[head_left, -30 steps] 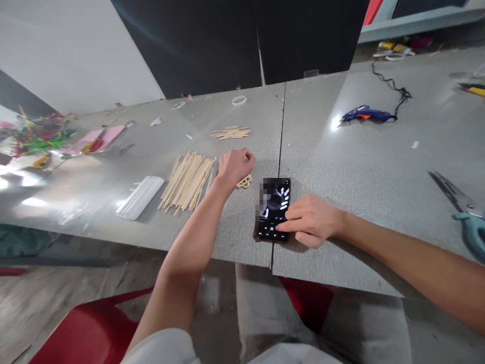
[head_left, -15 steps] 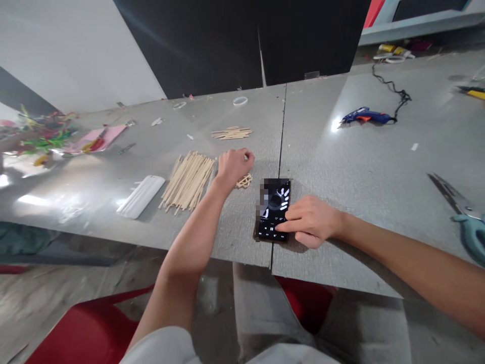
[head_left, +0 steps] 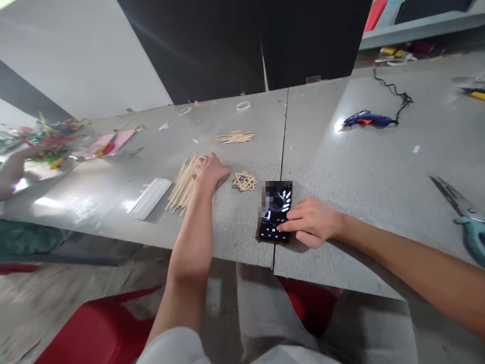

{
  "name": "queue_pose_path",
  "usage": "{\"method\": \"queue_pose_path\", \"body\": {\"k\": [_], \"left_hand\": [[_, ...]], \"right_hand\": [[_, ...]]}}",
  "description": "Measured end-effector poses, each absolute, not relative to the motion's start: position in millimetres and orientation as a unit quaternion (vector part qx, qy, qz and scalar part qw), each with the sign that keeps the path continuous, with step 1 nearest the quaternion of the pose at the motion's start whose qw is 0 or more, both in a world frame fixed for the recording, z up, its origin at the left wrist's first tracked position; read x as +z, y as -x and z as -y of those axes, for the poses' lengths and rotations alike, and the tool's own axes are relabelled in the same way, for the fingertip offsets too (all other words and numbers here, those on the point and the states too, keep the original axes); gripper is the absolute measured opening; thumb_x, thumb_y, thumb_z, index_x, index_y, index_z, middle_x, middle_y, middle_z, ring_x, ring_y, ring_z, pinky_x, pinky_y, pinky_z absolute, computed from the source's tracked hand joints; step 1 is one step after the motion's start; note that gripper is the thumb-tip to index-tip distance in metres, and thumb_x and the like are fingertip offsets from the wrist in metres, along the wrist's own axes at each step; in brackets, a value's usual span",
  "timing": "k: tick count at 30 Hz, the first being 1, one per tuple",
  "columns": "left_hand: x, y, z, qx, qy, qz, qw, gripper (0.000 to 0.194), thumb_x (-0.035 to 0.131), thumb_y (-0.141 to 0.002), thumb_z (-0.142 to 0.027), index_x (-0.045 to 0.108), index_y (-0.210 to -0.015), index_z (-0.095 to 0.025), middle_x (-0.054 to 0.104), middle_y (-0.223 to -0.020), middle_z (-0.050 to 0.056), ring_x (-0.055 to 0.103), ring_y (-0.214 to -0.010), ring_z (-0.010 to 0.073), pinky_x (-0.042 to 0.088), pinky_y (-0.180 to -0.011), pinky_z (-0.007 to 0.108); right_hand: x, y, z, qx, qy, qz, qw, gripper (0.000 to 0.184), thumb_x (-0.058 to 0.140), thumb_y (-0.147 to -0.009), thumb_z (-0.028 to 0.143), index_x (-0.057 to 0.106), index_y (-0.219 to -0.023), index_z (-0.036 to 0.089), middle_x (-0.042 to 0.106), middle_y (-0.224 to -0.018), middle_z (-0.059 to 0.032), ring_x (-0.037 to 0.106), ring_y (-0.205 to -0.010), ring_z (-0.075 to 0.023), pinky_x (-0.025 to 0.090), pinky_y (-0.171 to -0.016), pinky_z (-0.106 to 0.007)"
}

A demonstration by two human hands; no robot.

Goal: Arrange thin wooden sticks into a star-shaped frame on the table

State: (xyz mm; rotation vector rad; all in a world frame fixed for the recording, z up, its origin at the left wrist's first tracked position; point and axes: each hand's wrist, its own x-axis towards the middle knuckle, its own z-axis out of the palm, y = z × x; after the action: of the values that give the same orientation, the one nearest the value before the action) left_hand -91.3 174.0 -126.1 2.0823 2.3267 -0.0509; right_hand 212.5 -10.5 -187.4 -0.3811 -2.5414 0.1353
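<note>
Here is the smartphone [head_left: 278, 215], lit and face up on the grey table [head_left: 341, 167], lying over the seam near the front edge, and we get a pause symbol on its screen. From its right side comes our right hand [head_left: 312, 222]: index finger stretched out to the lower part of the screen, thumb apart from that finger, the rest curled under.

Over to the left of the phone, and a little farther from us, our left hand [head_left: 211, 169] is down at the pile of wooden sticks [head_left: 182, 189], fingers bent over its far right end; we cannot tell whether they are clamped on a stick or only touching. Between that hand and the phone, just left of the phone's top, sits a star-shaped stick lattice [head_left: 244, 182]. Beyond the phone and to its left we spot a smaller bunch of sticks [head_left: 235, 137], and a white ring [head_left: 243, 105] farther back.

Well left of the phone, past the big pile, there's a flat white packet [head_left: 151, 198]. Off to its right, a blue glue gun [head_left: 369, 119] lies farther back, and teal-handled scissors [head_left: 472, 232] rest at our far right.
</note>
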Motion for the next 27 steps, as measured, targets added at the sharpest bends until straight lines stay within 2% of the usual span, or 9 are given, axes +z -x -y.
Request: {"method": "queue_pose_path", "body": {"k": [3, 6, 10, 15, 21, 27], "left_hand": [[-123.4, 95.6, -171.9, -0.064, -0.674, -0.736, 0.016, 0.086, 0.068, -0.081, -0.037, 0.050, -0.159, -0.006, 0.055, -0.163, 0.032, 0.051, -0.155, 0.0443, 0.047, -0.119, 0.052], [-118.3, 94.3, -169.8, -0.097, -0.680, -0.727, 0.000, 0.080, 0.068, -0.078, -0.025, 0.055, -0.155, -0.009, 0.065, -0.153, 0.030, 0.062, -0.144, 0.0419, 0.052, -0.113, 0.048], [-113.1, 90.6, -168.3, -0.095, -0.693, -0.715, -0.027, 0.066, 0.062, -0.085, -0.020, 0.062, -0.151, -0.013, 0.071, -0.144, 0.028, 0.068, -0.135, 0.0421, 0.055, -0.105, 0.047], [-115.7, 90.2, -173.1, -0.043, -0.675, -0.734, -0.058, 0.065, 0.046, -0.094, -0.013, 0.060, -0.158, -0.015, 0.072, -0.141, 0.027, 0.069, -0.131, 0.0415, 0.054, -0.101, 0.048], [-120.8, 96.3, -181.9, -0.013, -0.645, -0.763, -0.040, 0.064, 0.051, -0.093, -0.016, 0.065, -0.155, -0.016, 0.072, -0.143, 0.027, 0.068, -0.130, 0.0411, 0.052, -0.100, 0.046], [-115.1, 103.5, -183.0, 0.013, -0.636, -0.770, -0.034, 0.060, 0.057, -0.095, -0.021, 0.065, -0.154, -0.019, 0.073, -0.142, 0.025, 0.068, -0.130, 0.0435, 0.052, -0.103, 0.050]], "right_hand": [[-188.2, -213.2, 10.0, 0.047, 0.141, 0.948, 0.283, 0.043, 0.040, -0.100, 0.023, 0.081, -0.114, 0.018, 0.068, -0.074, -0.0032, 0.058, -0.064, -0.0188, 0.035, -0.059, -0.033], [-188.9, -213.7, 9.5, 0.047, 0.137, 0.946, 0.290, 0.043, 0.041, -0.100, 0.023, 0.081, -0.114, 0.018, 0.069, -0.074, -0.0033, 0.059, -0.064, -0.0187, 0.034, -0.058, -0.033], [-189.4, -213.7, 9.1, 0.051, 0.142, 0.943, 0.296, 0.043, 0.041, -0.099, 0.022, 0.081, -0.113, 0.018, 0.069, -0.073, -0.0031, 0.060, -0.063, -0.0184, 0.034, -0.058, -0.032], [-188.1, -212.8, 9.4, 0.048, 0.136, 0.941, 0.306, 0.044, 0.040, -0.098, 0.020, 0.080, -0.114, 0.018, 0.068, -0.072, -0.0030, 0.059, -0.062, -0.0189, 0.034, -0.057, -0.032], [-186.1, -212.7, 10.4, 0.046, 0.142, 0.942, 0.301, 0.043, 0.039, -0.098, 0.019, 0.079, -0.114, 0.017, 0.067, -0.072, -0.0024, 0.058, -0.063, -0.0188, 0.034, -0.058, -0.033], [-190.8, -212.8, 9.3, 0.054, 0.154, 0.946, 0.280, 0.042, 0.040, -0.099, 0.021, 0.077, -0.117, 0.017, 0.070, -0.076, -0.0034, 0.060, -0.065, -0.0186, 0.031, -0.059, -0.033]]}}
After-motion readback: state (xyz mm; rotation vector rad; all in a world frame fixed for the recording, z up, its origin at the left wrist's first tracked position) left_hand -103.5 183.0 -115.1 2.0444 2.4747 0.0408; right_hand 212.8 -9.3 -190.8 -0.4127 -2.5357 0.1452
